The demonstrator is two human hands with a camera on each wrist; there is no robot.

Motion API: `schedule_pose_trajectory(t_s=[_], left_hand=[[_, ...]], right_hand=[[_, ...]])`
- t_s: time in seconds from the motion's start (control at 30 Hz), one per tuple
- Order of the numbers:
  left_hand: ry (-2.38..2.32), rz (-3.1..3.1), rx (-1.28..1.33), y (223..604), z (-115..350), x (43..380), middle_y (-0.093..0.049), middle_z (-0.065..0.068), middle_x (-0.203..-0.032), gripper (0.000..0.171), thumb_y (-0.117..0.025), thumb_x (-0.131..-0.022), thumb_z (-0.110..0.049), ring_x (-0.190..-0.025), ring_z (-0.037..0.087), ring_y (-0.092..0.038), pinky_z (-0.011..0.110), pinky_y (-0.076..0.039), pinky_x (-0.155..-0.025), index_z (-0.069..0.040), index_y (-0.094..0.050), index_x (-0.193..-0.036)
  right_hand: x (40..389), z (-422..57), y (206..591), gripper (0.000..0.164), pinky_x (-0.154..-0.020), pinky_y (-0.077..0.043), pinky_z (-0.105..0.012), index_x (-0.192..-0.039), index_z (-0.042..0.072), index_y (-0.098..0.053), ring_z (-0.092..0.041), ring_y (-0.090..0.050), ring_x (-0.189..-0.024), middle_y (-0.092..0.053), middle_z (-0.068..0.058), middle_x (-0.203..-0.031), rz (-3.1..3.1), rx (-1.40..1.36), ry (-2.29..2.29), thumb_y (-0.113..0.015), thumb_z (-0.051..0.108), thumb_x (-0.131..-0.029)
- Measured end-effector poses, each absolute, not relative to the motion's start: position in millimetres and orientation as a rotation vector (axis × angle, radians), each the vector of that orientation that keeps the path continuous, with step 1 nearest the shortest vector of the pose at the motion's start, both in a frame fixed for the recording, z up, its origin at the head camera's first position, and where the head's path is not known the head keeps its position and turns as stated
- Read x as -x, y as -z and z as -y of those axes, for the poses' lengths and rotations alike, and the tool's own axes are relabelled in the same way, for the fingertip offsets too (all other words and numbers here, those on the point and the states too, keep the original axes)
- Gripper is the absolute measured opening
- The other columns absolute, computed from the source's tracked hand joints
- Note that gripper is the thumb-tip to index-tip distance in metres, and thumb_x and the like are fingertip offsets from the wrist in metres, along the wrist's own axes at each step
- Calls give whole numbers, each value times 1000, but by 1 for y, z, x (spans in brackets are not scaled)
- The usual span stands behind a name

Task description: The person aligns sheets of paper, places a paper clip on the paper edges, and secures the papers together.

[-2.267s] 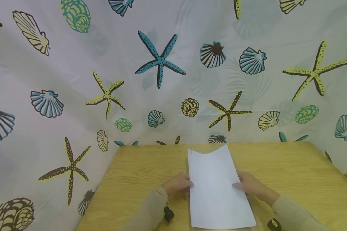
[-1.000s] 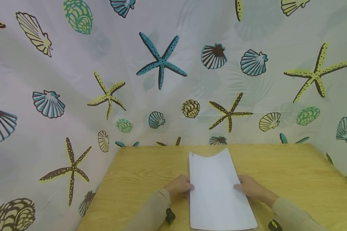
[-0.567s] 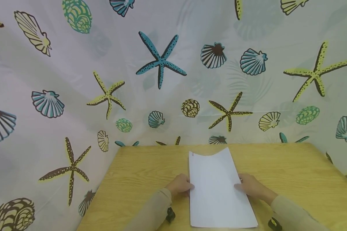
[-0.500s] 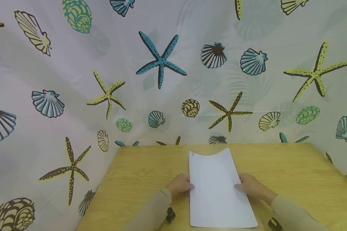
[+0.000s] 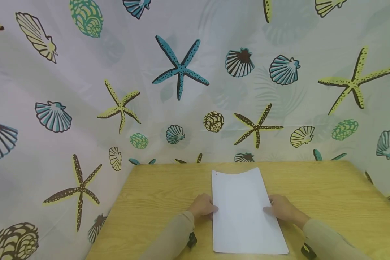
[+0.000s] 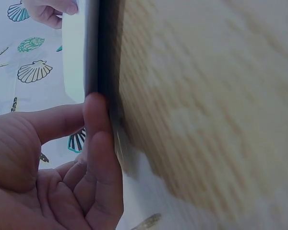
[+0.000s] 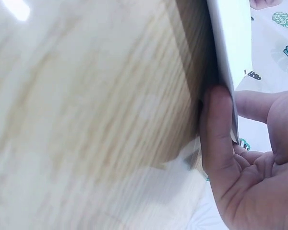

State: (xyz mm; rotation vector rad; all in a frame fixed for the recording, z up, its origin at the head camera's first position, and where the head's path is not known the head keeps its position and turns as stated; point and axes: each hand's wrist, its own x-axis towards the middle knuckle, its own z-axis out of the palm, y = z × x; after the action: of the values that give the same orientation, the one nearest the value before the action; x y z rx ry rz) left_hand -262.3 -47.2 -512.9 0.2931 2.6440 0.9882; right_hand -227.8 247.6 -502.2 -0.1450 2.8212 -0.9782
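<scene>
A stack of white paper (image 5: 243, 213) lies in the middle of the head view, its far edge bowed and a small paper clip (image 5: 216, 173) at its far left corner. My left hand (image 5: 203, 206) pinches the stack's left edge, thumb on top and fingers beneath. On the opposite edge my right hand (image 5: 282, 208) pinches the paper in the same way. In the left wrist view the left hand (image 6: 62, 167) has thumb and index finger on the paper's edge. The right wrist view shows the right hand (image 7: 259, 158) with the sheets between thumb and fingers, just over the wood.
A wooden table (image 5: 162, 191) spreads under the paper and both arms. Behind it and to the sides hangs a white curtain (image 5: 182, 119) printed with shells and starfish. Dark wrist devices show under the left sleeve (image 5: 173, 234) and the right sleeve (image 5: 328, 238).
Both hands keep their grip on the paper. The stack's far edge has flattened a little, and its far right corner has shifted slightly right. The near edge sits slightly higher in view.
</scene>
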Motion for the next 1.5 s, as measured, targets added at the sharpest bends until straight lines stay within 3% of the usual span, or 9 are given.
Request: schedule_pose_trajectory(t_s=[0.27, 0.53, 0.97, 1.5], left_hand=[[-934, -2698, -275, 510, 49, 261, -58, 1, -51, 26, -69, -82, -16, -48, 16, -55, 25, -38, -48, -7, -58, -60], [-888, -2719, -265, 509, 49, 262, -58, 1, -53, 25, -70, -81, -19, -49, 16, -56, 26, -38, -49, -8, -57, -63], [-812, -2748, -267, 513, 49, 265, -56, -1, -48, 31, -70, -81, -24, -45, 13, -46, 24, -33, -44, -10, -58, -56], [-764, -2769, -252, 511, 50, 266, -56, 1, -48, 34, -71, -82, -26, -45, 13, -44, 23, -31, -44, -9, -58, -55]], right_hand=[[230, -247, 504, 20, -54, -45, -30, -88, -5, -59, -17, -50, -61, -56, -5, -69, -2875, 142, 927, -69, 11, -83], [231, -247, 508, 21, -46, -41, -28, -78, 1, -52, -15, -48, -50, -49, -3, -58, -2887, 103, 928, -69, 12, -83], [230, -246, 511, 22, -43, -43, -26, -79, 0, -53, -14, -50, -48, -51, -4, -59, -2885, 66, 908, -70, 14, -83], [230, -243, 507, 25, -41, -40, -24, -75, 2, -50, -14, -47, -45, -50, -5, -57, -2894, 51, 903, -69, 16, -82]])
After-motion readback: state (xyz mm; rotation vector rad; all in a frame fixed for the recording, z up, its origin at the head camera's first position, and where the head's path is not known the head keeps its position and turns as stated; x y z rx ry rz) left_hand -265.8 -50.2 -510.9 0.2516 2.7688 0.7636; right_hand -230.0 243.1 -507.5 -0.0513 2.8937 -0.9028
